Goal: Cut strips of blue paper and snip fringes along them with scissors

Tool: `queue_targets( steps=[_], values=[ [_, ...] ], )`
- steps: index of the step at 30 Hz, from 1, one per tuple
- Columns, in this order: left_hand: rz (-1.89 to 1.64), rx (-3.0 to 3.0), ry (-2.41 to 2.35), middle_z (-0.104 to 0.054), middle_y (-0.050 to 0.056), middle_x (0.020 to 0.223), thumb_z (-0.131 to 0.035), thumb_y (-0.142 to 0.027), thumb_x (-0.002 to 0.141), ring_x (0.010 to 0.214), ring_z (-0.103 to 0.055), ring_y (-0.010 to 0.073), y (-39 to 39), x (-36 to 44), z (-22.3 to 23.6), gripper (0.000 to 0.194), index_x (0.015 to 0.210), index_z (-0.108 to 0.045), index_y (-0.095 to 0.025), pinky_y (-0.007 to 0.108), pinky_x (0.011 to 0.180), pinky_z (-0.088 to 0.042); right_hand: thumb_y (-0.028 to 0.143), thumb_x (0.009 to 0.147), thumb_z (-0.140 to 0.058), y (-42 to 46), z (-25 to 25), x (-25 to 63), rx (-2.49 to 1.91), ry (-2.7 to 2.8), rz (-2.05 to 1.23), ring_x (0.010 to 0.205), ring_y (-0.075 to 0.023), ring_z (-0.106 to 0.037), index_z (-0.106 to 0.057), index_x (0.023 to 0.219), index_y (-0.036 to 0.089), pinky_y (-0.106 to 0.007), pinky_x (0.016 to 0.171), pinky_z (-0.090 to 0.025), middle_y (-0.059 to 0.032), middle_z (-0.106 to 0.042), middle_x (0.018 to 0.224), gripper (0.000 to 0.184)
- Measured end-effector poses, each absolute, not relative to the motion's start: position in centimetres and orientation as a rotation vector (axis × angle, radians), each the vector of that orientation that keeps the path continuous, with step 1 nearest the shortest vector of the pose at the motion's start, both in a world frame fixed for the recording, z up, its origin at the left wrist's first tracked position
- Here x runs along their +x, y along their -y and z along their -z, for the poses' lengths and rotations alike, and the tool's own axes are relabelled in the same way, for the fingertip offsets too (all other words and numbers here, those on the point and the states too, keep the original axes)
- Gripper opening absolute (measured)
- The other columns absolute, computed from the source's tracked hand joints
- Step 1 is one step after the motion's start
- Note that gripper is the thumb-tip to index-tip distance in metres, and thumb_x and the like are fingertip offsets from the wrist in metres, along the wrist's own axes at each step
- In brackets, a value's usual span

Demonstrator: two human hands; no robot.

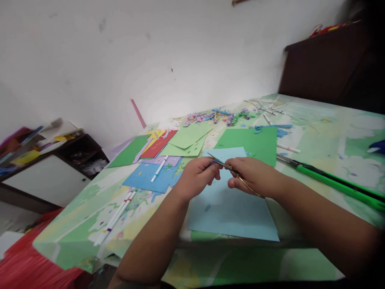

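Note:
My right hand (254,172) grips a pair of scissors (229,167) with a thin gold-coloured handle, the blades pointing up and left. My left hand (198,174) is closed in a pinch right at the blades. What it pinches is mostly hidden; only a small dark bluish bit shows by the fingertips. Below both hands, near the table's front edge, lies a light blue sheet of paper (231,212) with small scraps on it. A green sheet (249,140) extends behind it.
A green box cutter (337,182) lies at the right. Leftward are a blue sheet (144,176), white markers (118,214), a red sheet (159,144) and pale green sheets (189,138). Curled paper strips (237,117) and scraps lie toward the wall. A cabinet (48,180) stands left.

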State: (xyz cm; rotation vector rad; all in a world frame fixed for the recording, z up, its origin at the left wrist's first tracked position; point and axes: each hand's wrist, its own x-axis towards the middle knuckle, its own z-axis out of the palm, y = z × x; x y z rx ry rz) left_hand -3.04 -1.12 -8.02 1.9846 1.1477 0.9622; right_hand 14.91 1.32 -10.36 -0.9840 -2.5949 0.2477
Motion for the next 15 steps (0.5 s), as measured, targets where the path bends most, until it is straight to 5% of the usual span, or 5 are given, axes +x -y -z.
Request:
queue_targets(
  steps=[15],
  values=[
    [-0.913,1.644,-0.994,-0.053,-0.004,0.050,-0.051,-0.033,0.074,0.037,-0.043,0.0037,0.84,-3.45,8.36,0.021,0.068,-0.054,-0.013,0.017,0.037,-0.031,0.059,0.076,-0.042,-1.37,10.38,14.93,-1.005,2.539,-0.165,0.057,-0.0160,-0.046,-0.051,0.074,0.018,-0.024,0.050,-0.026,-0.0021,-0.051,0.060,0.042]
  ],
)
